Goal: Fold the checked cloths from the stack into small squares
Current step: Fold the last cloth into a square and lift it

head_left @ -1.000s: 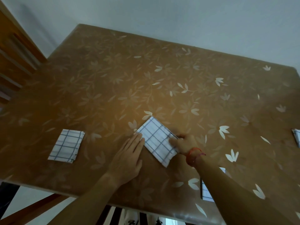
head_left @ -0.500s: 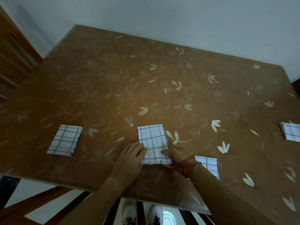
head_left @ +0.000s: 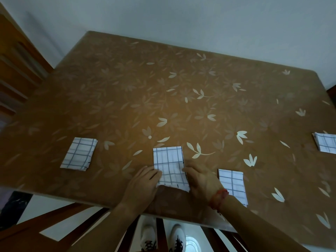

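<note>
The brown leaf-patterned table cover (head_left: 181, 99) looked smooth and faintly glossy, like plastic; the white blue-checked folded cloth (head_left: 168, 160) looked matt and woven.

Bare forearms (head_left: 254, 220), red string bracelet (head_left: 219, 198) at right wrist, white shoes (head_left: 148, 235), perhaps dark-laced.

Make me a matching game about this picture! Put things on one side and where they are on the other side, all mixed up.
Things:
1. middle checked cloth
2. red string
3. white shoes
4. far-right checked cloth

Places:
a. on the floor, below the near edge of the table
b. cut off by the picture's right edge
c. between the left hand and the right hand
d. round the right wrist

Pairs: 1-c, 2-d, 3-a, 4-b.
</note>
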Motion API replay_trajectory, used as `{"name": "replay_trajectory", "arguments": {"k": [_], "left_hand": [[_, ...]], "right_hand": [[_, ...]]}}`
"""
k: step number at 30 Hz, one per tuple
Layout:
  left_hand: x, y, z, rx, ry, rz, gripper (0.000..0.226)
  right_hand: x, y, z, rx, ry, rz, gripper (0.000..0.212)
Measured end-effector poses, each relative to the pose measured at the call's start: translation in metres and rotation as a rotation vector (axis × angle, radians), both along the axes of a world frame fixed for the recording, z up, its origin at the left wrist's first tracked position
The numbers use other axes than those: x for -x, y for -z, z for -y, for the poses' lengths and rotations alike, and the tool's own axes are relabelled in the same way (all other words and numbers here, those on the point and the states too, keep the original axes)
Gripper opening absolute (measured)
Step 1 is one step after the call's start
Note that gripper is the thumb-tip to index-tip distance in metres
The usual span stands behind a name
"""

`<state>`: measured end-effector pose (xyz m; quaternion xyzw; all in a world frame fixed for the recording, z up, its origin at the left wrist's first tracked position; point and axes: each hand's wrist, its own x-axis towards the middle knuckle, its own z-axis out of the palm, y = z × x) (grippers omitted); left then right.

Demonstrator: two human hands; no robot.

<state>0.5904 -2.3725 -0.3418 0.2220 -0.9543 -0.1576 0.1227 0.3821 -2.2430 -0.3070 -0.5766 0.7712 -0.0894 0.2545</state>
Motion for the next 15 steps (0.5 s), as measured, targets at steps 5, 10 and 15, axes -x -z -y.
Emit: {"name": "replay_trajectory", "arguments": {"k": [5,10,15], "left_hand": [[-0.002,-0.004,-0.002,-0.025,-0.006,0.004,0.039],[-0.004,-0.006,0.000,-0.102,-0.060,-0.044,0.031],[0.000,-0.006,0.003,-0.161,-0.157,-0.080,0.031]], "right_hand": [[-0.010,0.000,0.007,0.099,-0.053,-0.064,0.044],[-0.011,-0.003,0.012,0.150,0.076,-0.042,0.033],[-0.008,0.001,0.019,0.147,0.174,0.046,0.032]]}}
